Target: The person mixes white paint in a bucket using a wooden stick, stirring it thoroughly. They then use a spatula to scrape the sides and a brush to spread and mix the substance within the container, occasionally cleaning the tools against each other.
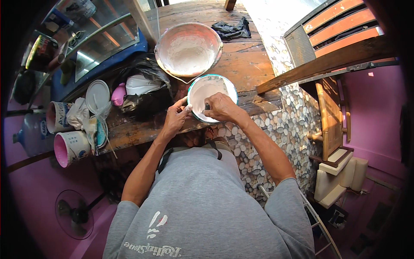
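Observation:
A small round tub (pixel 235 88) with a green-edged rim and pale, creamy paste inside stands at the table's near edge. My left hand (pixel 176 117) grips its left side, with white smears on the fingers. Over the tub's right side, my right hand (pixel 223 108) is closed round a tool with a dark handle (pixel 207 106). The tool's lower end is hidden, so its kind cannot be made out. Just behind the tub, a larger bucket (pixel 160 51) holds white material coating its bottom and walls, and its wire handle hangs down in front.
Left of the tub lies a black plastic bag (pixel 157 93) beside a pink object (pixel 118 94). Further left are a white lid (pixel 98 96) and a paint-stained pail (pixel 71 148). A dark cloth (pixel 233 29) lies at the back. A wooden beam (pixel 319 64) crosses on the right.

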`<action>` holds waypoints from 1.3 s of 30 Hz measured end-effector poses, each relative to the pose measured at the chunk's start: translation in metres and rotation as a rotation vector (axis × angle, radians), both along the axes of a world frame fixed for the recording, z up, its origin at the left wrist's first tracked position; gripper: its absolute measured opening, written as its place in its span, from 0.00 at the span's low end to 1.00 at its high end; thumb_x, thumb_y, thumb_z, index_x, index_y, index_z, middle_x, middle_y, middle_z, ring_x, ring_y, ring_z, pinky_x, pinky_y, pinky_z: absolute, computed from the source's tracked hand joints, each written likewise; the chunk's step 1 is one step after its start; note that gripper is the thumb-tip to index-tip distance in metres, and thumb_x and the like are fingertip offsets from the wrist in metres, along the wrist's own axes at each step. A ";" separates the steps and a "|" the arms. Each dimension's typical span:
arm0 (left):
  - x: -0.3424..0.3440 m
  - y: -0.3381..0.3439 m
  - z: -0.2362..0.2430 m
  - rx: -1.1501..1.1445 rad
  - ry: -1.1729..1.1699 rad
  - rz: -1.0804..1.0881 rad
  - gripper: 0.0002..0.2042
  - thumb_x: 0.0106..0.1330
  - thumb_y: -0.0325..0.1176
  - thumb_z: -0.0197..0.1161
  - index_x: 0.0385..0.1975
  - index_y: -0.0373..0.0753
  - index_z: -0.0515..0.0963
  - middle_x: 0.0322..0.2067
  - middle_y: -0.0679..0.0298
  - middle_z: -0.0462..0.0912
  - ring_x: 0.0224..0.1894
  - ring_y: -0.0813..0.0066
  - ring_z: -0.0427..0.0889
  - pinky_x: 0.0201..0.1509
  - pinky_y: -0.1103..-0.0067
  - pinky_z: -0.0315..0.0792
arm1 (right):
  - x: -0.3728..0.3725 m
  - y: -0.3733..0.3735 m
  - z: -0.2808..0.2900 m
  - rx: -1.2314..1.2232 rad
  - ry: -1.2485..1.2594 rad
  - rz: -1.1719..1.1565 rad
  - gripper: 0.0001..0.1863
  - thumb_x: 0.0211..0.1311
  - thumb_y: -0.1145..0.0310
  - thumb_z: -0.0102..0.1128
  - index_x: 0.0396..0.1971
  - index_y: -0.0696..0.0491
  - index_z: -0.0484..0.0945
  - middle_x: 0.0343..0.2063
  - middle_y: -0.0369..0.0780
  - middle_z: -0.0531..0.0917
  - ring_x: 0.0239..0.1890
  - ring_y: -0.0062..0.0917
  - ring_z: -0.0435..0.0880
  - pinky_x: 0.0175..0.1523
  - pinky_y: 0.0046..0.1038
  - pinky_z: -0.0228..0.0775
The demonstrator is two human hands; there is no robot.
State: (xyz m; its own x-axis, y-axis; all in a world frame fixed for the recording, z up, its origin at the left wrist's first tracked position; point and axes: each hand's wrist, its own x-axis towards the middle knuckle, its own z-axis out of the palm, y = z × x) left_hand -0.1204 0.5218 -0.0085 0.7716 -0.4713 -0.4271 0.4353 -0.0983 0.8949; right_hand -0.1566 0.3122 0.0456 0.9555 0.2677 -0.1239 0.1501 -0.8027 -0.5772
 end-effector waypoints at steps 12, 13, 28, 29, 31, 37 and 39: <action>0.001 0.003 -0.003 -0.028 0.056 -0.014 0.21 0.67 0.31 0.60 0.60 0.40 0.69 0.25 0.73 0.76 0.27 0.90 0.75 0.32 0.90 0.75 | -0.001 0.008 0.013 0.086 -0.069 -0.250 0.18 0.48 0.60 0.62 0.25 0.63 0.80 0.21 0.54 0.80 0.28 0.46 0.82 0.38 0.38 0.74; 0.002 0.004 -0.003 -0.041 0.079 -0.035 0.23 0.68 0.33 0.60 0.62 0.39 0.67 0.30 0.70 0.78 0.30 0.88 0.77 0.35 0.89 0.75 | -0.004 0.010 -0.011 0.034 -0.135 -0.214 0.17 0.48 0.61 0.62 0.27 0.63 0.79 0.23 0.55 0.80 0.31 0.49 0.81 0.42 0.41 0.73; 0.005 0.002 0.010 -0.002 0.171 -0.018 0.22 0.67 0.32 0.60 0.60 0.38 0.68 0.34 0.69 0.79 0.33 0.86 0.78 0.38 0.87 0.77 | -0.004 -0.011 -0.005 -0.069 -0.056 -0.244 0.12 0.45 0.66 0.58 0.25 0.60 0.80 0.26 0.54 0.82 0.35 0.46 0.82 0.44 0.42 0.74; 0.006 0.002 0.011 0.012 0.176 -0.011 0.20 0.66 0.32 0.61 0.57 0.39 0.70 0.36 0.68 0.80 0.34 0.84 0.79 0.39 0.86 0.77 | -0.006 -0.011 -0.004 -0.066 -0.055 -0.247 0.12 0.45 0.66 0.58 0.25 0.60 0.80 0.26 0.54 0.82 0.35 0.46 0.82 0.44 0.42 0.74; 0.016 0.009 0.002 -0.024 0.223 -0.010 0.17 0.66 0.30 0.61 0.54 0.39 0.71 0.36 0.68 0.80 0.35 0.84 0.79 0.41 0.85 0.77 | -0.008 -0.013 -0.004 -0.033 -0.022 -0.222 0.12 0.45 0.66 0.57 0.24 0.60 0.80 0.26 0.54 0.82 0.35 0.46 0.82 0.45 0.41 0.74; 0.035 -0.003 0.012 -0.180 0.395 0.030 0.12 0.63 0.26 0.62 0.47 0.40 0.74 0.37 0.70 0.80 0.37 0.82 0.79 0.43 0.83 0.76 | -0.004 -0.014 -0.004 0.022 -0.115 -0.236 0.14 0.50 0.63 0.59 0.27 0.61 0.78 0.26 0.55 0.81 0.36 0.47 0.81 0.45 0.42 0.74; 0.039 0.001 0.001 -0.185 0.379 0.006 0.11 0.63 0.27 0.62 0.44 0.40 0.74 0.37 0.70 0.80 0.37 0.83 0.79 0.43 0.84 0.76 | -0.004 -0.017 0.000 -0.019 -0.125 -0.248 0.14 0.51 0.63 0.59 0.28 0.61 0.78 0.26 0.54 0.81 0.36 0.47 0.81 0.45 0.42 0.74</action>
State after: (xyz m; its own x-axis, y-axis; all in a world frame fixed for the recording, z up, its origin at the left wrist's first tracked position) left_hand -0.0809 0.5227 -0.0074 0.5794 -0.5626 -0.5897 0.7369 0.0525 0.6739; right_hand -0.1603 0.2954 0.0456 0.9998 0.0220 -0.0041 0.0161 -0.8346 -0.5507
